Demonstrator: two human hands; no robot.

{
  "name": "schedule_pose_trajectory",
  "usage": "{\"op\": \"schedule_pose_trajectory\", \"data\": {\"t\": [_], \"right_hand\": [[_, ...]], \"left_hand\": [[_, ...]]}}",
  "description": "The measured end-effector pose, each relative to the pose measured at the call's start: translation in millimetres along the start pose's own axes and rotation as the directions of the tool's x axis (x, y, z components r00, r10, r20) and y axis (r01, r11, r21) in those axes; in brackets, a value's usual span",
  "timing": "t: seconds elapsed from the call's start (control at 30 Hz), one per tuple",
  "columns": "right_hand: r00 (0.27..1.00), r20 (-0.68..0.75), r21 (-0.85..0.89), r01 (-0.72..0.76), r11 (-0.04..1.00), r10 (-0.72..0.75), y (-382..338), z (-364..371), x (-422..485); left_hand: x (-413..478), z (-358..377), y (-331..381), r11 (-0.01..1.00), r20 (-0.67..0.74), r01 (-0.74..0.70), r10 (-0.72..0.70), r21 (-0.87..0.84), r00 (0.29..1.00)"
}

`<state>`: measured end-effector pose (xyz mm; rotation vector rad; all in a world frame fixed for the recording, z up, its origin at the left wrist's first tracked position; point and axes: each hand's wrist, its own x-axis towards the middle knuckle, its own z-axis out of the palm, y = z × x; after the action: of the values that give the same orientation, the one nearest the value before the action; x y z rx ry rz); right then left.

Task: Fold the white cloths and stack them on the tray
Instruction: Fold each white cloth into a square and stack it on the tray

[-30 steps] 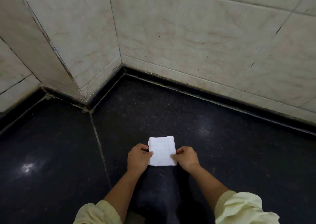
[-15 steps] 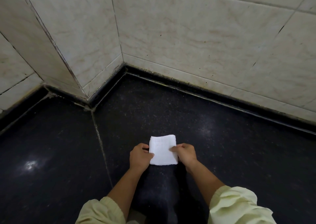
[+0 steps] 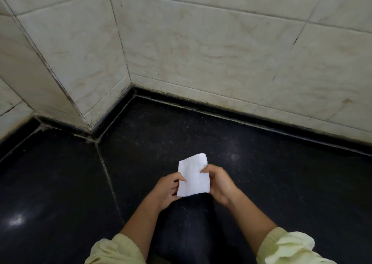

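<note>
Both hands pinch the folded white cloth (image 3: 193,178) between them over the dark countertop (image 3: 281,183), left hand (image 3: 166,191) on its left edge, right hand (image 3: 220,184) on its right, long axis pointing away; no tray shows.

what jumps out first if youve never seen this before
A small folded white cloth, bright against the dark speckled surface, is at lower centre, pinched on either side by the left hand and right hand. Behind, stained pale wall tiles fill the upper half.
</note>
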<state>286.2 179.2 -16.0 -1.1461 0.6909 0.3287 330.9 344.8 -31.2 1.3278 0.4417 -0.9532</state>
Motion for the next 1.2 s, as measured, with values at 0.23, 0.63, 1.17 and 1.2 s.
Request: {"op": "schedule_pose_trajectory", "data": {"t": [0.23, 0.63, 1.17, 1.2], "right_hand": [[0.973, -0.211, 0.02, 0.1, 0.995, -0.094, -9.9, -32.2, -33.0], [0.837, -0.513, 0.112, 0.286, 0.952, -0.191, -17.3, -159.1, -144.5], [0.643, -0.727, 0.066, 0.412, 0.909, -0.239, 25.1, -399.5, -374.6], [0.628, -0.741, 0.061, 0.415, 0.908, -0.237, 27.0, -416.1, -389.9]], "left_hand": [[-3.3, 32.2, 10.5, 0.994, 0.09, -0.086, 0.079, 0.073, 0.993], [-35.9, 183.5, 8.8, 0.925, 0.416, -0.19, 0.038, 0.33, 0.908], [-153.4, 463.8, -132.8, 0.832, 0.616, -0.301, -0.061, 0.466, 0.786], [-160.6, 483.8, -142.6, 0.828, 0.626, -0.305, -0.069, 0.47, 0.777]]}}
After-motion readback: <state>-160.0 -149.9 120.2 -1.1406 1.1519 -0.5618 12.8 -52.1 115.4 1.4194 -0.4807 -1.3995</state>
